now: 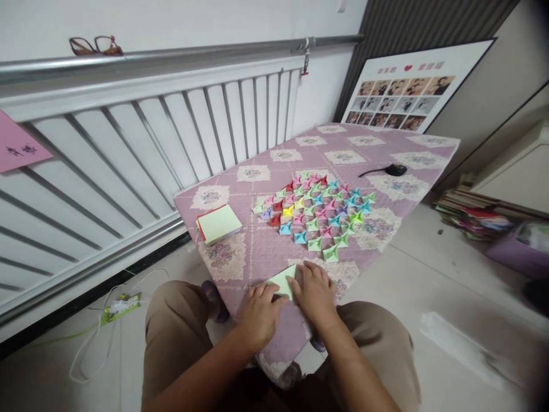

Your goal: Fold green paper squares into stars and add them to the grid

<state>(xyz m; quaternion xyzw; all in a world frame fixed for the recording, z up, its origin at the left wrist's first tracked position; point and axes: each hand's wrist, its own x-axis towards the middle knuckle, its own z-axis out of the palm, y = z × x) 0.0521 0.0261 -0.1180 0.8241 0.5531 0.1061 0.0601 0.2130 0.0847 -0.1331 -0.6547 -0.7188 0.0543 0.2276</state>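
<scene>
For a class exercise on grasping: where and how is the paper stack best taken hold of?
Probably pinch the paper stack at its near edge, thumb on top, coming from the person's side with the left hand: the stack lies flat, and that edge faces the person unobstructed.

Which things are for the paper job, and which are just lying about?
Probably for the job:
- green paper, under the left hand and right hand
- paper stack
- folded paper shapes

Probably just lying about:
- eyeglasses
- power strip
</scene>
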